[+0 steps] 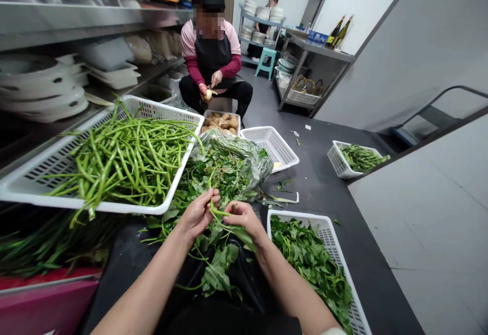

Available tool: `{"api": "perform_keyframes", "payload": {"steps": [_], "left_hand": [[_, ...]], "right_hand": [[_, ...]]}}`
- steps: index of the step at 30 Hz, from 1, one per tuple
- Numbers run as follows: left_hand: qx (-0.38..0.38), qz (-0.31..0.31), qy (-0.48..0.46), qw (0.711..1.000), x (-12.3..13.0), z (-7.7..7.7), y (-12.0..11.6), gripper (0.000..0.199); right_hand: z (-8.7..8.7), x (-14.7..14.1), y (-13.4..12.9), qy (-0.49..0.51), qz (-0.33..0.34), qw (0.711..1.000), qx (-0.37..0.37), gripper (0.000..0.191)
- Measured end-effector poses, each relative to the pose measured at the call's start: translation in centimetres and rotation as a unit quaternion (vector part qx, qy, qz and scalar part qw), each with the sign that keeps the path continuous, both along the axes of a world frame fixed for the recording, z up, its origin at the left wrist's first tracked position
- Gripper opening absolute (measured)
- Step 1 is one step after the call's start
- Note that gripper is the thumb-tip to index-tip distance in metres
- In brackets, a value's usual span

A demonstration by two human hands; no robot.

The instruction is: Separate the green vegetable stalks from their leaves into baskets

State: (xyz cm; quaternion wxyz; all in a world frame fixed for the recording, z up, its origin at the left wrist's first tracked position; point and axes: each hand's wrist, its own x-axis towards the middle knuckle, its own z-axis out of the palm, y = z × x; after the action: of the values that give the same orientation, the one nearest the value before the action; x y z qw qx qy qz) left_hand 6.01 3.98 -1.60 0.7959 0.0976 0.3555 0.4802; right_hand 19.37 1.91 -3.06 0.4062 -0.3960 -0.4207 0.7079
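My left hand (199, 214) is closed on a green leafy stem (214, 210), pinching it between thumb and fingers. Close beside it, my right hand (244, 219) pinches the same plant lower down, where a leaf (244, 236) hangs under the fingers. Beneath both hands, loose leafy greens (219, 269) lie over dark cloth on my lap. Just beyond is a clear plastic bag (255, 164) spilling more leafy greens. To the left, a white basket (171, 200) holds many bare green stems (129, 157). At the right, another white basket (324, 221) is filled with picked leaves (305, 253).
A person (213, 45) sits opposite, peeling a pale vegetable over a basket of potatoes (223, 122). A white basket (280, 147) with little in it stands beside. Shelving (95, 20) with dishes lines the left. Another basket of green vegetables (358, 157) sits by the right wall.
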Motion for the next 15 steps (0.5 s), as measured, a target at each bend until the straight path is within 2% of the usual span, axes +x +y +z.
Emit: {"api": "perform_keyframes", "payload": {"steps": [4, 7, 9, 12, 15], "left_hand": [[0.047, -0.025, 0.074, 0.996, 0.2, 1.1, 0.0, 0.019], [0.037, 0.010, 0.116, 0.993, 0.0, 1.6, 0.3, 0.020], [0.022, 0.029, 0.136, 0.990, -0.2, 1.6, 0.5, 0.022], [0.015, 0.021, 0.157, 0.987, -0.4, 1.3, 0.5, 0.019], [0.037, -0.027, 0.191, 0.981, -0.1, 1.0, -0.1, 0.017]], "right_hand": [[-0.3, -0.1, -0.4, -0.042, -0.018, 0.999, 0.027, 0.024], [0.1, 0.8, -1.0, -0.122, -0.043, 0.985, 0.118, 0.018], [0.6, 1.5, -1.3, -0.191, -0.034, 0.965, 0.176, 0.019], [1.5, 2.1, -1.8, -0.288, 0.012, 0.923, 0.253, 0.020], [2.2, 2.0, -2.2, -0.432, 0.012, 0.841, 0.325, 0.018]]}}
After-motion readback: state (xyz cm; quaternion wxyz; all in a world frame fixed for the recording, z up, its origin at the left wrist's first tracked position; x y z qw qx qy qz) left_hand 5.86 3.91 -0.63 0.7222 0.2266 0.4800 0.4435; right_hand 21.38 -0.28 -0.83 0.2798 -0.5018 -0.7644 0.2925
